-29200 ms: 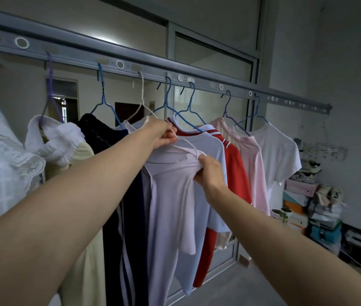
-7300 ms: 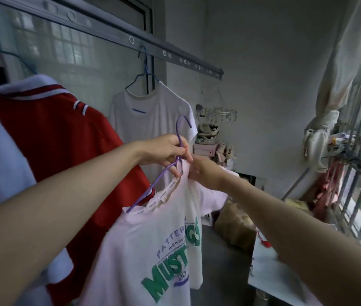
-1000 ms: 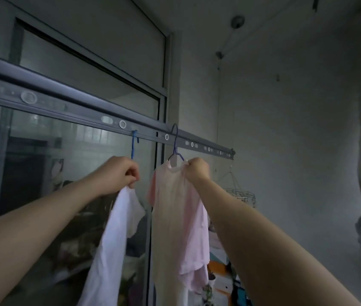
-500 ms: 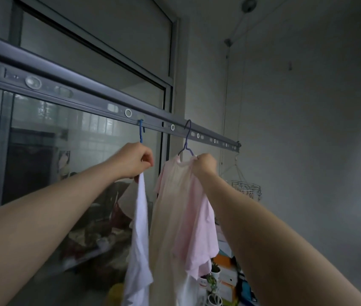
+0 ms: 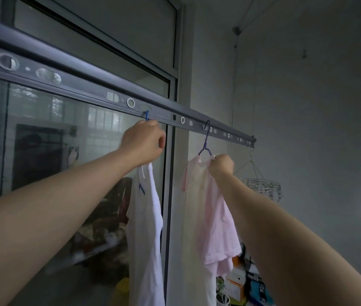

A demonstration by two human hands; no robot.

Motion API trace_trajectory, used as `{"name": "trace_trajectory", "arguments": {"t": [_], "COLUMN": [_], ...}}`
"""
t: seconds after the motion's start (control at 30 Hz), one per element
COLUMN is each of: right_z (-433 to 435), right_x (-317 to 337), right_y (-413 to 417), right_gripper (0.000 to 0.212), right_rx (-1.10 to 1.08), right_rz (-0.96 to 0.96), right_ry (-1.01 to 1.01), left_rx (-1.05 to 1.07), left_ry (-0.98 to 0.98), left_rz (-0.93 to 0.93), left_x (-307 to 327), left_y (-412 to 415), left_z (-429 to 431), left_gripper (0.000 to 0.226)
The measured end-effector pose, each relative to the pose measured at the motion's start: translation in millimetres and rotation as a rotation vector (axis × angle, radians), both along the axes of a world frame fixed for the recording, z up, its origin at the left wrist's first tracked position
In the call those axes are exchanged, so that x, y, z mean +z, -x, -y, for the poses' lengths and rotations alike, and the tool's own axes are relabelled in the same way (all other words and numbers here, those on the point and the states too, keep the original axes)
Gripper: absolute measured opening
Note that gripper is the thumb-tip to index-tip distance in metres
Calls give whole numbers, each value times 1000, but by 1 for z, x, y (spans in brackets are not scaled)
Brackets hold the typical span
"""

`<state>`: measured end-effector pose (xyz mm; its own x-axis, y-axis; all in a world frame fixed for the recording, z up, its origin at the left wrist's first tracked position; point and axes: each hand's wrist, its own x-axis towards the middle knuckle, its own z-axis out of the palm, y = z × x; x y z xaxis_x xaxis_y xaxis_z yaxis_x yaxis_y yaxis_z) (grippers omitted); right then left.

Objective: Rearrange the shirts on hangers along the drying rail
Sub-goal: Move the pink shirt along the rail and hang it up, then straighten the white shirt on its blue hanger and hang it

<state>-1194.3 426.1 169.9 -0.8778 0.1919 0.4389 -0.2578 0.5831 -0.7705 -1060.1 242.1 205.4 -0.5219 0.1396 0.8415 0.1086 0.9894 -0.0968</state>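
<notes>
A grey drying rail [image 5: 91,88] with round holes runs overhead from upper left toward the right. A white shirt [image 5: 145,228] hangs from a blue hanger [image 5: 146,115] hooked in the rail; my left hand [image 5: 142,142] grips that hanger just under its hook. To its right a pink shirt [image 5: 212,217] hangs on a purple hanger [image 5: 206,140], also hooked in the rail. My right hand [image 5: 221,165] grips the pink shirt's collar at the hanger's shoulder.
A glass sliding door [image 5: 65,151] with a grey frame stands behind the rail. A round wire peg hanger [image 5: 263,186] dangles past the rail's right end. Stacked boxes and small items [image 5: 245,286] sit on the floor below. A plain wall fills the right.
My left hand has pulled the white shirt's hanger away from the pink one, so the gap between the two shirts is wider. My right hand stays on the pink shirt's collar.
</notes>
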Motion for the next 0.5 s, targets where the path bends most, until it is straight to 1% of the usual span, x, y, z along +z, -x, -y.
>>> {"name": "trace_trajectory", "arguments": {"t": [0.17, 0.27, 0.37, 0.47, 0.5], "right_z": [-6, -5, -3, -1, 0], "right_x": [2, -1, -8, -16, -17], "right_y": [12, 16, 21, 21, 19], "right_gripper": [27, 17, 18, 17, 18], "right_rx": [-5, 2, 10, 24, 12], "right_rz": [-21, -4, 28, 31, 31], "right_ry": [4, -63, -150, -120, -144], "left_rx": [-60, -71, -86, -100, -97], "left_ry": [-37, -32, -23, -34, -39], "left_rz": [-19, -27, -31, -46, -49], "left_x": [1, -1, -4, -5, -6], "left_y": [7, 8, 7, 6, 6], "left_z": [-1, 1, 6, 12, 14], "left_gripper": [8, 8, 9, 8, 8]}}
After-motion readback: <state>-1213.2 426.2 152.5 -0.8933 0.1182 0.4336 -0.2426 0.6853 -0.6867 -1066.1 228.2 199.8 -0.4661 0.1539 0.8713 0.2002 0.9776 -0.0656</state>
